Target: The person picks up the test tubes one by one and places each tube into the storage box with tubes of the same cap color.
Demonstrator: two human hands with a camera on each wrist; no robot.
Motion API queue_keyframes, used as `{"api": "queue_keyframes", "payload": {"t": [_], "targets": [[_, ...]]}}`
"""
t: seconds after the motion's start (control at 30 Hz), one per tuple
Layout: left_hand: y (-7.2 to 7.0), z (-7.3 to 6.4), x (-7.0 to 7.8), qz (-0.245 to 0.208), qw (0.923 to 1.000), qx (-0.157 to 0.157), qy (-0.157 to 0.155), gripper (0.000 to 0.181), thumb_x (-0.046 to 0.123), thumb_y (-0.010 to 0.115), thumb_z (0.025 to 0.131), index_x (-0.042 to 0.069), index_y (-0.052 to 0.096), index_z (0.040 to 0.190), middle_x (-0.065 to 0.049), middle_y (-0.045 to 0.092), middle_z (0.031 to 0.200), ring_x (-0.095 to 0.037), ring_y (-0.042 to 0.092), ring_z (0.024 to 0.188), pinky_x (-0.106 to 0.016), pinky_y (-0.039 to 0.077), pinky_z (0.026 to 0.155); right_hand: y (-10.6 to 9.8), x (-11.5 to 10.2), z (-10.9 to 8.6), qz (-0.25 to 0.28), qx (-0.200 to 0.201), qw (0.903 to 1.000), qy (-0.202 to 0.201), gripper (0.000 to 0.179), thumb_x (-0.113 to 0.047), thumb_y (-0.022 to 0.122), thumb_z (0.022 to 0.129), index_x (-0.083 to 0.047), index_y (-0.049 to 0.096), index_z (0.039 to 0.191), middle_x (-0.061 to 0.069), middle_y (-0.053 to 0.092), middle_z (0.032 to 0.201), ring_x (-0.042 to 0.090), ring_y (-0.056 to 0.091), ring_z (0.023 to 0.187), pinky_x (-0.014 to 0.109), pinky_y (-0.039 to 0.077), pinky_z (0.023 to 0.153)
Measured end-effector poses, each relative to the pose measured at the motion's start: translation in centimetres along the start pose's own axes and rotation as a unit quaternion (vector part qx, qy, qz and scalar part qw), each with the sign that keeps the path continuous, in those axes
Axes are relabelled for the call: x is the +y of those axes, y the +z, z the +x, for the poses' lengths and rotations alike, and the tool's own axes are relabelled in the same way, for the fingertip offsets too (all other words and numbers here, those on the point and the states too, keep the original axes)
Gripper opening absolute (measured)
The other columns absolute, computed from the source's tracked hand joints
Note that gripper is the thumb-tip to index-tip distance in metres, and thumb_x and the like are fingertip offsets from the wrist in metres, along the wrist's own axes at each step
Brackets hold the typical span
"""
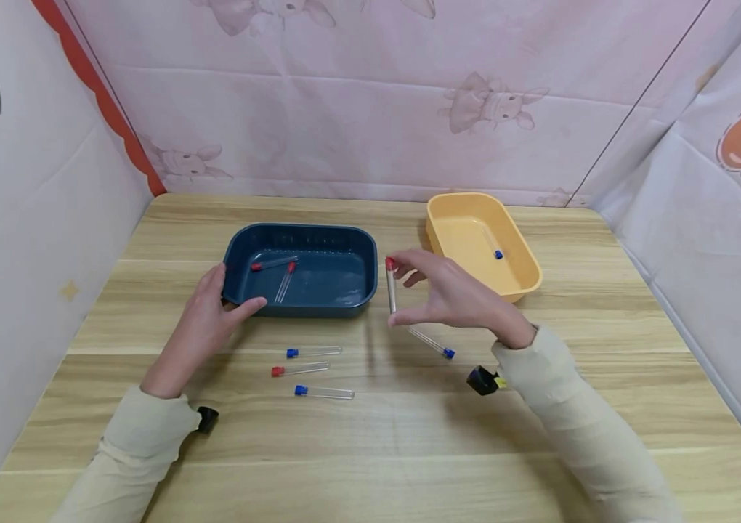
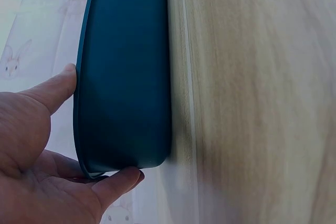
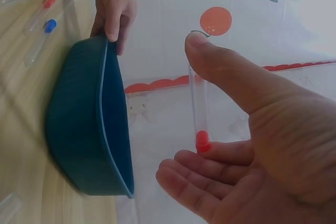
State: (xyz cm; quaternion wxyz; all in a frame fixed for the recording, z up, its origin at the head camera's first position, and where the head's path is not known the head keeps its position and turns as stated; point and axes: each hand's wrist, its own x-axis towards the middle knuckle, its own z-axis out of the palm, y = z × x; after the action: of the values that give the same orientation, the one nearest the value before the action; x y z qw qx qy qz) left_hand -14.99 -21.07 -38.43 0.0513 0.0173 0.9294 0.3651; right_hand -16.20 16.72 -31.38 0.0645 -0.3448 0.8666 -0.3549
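My right hand (image 1: 452, 294) pinches a red-capped test tube (image 1: 391, 287) end to end, thumb on the glass end and a finger at the red cap. That tube is held upright in the head view, just right of the dark blue bin (image 1: 308, 311). At the bin's left end, my left hand (image 1: 203, 323) holds the corner, its thumb on the rim and fingertips against the outside in the left wrist view (image 2: 105, 129). Inside the bin lie two red-capped tubes, one flat (image 1: 274, 264) and one slanted (image 1: 285, 282).
In front of the bin lie a blue-capped tube (image 1: 314, 352), a red-capped tube (image 1: 301, 369) and another blue-capped tube (image 1: 326, 393). One more blue-capped tube (image 1: 432, 343) lies below my right hand. The yellow bin (image 1: 530, 272) at the back right contains a blue-capped tube (image 1: 497, 252).
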Motion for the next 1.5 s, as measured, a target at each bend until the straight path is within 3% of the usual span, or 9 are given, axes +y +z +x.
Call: {"api": "queue_keyframes", "payload": {"t": [0.2,0.73,1.1,1.5], "targets": [[0.0,0.0,0.0,-0.003,1.0,0.001,-0.004,0.102,0.046,0.066,0.101,-0.005,0.003,0.162,-0.032,0.008,0.167,-0.054,0.018,0.15,-0.069,0.028,0.114,0.2,0.2,1.5,0.008,-0.011,0.9999,0.008,0.086,-0.033,0.094,0.078,0.002,0.051,0.144,0.014,0.063,0.128,0.024,0.063,0.113,0.034,0.055,0.097],[0.0,0.0,0.1,-0.002,1.0,0.003,-0.005,0.102,0.045,0.067,0.101,-0.006,0.003,0.162,-0.033,0.008,0.167,-0.054,0.018,0.15,-0.068,0.029,0.113,0.8,0.1,5.1,0.026,-0.02,0.999,0.029,0.086,-0.03,0.092,0.08,0.003,0.049,0.147,0.012,0.063,0.128,0.03,0.06,0.116,0.042,0.054,0.101],[0.0,-0.1,0.2,-0.002,1.0,-0.003,-0.005,0.103,0.047,0.065,0.101,-0.007,0.003,0.162,-0.034,0.008,0.166,-0.055,0.02,0.148,-0.069,0.03,0.112,1.5,0.3,7.3,-0.011,-0.028,0.9988,0.038,0.091,-0.037,0.09,0.082,0.003,0.045,0.151,0.015,0.059,0.139,0.026,0.06,0.119,0.041,0.056,0.099],[0.2,-0.2,0.2,0.0,1.0,0.006,-0.004,0.102,0.047,0.066,0.101,-0.006,0.003,0.162,-0.034,0.009,0.166,-0.056,0.021,0.148,-0.069,0.031,0.111,1.9,-0.2,9.6,-0.063,-0.035,0.9963,0.046,0.087,-0.048,0.085,0.084,0.0,0.05,0.147,0.013,0.061,0.137,0.025,0.06,0.12,0.036,0.055,0.097]]}}
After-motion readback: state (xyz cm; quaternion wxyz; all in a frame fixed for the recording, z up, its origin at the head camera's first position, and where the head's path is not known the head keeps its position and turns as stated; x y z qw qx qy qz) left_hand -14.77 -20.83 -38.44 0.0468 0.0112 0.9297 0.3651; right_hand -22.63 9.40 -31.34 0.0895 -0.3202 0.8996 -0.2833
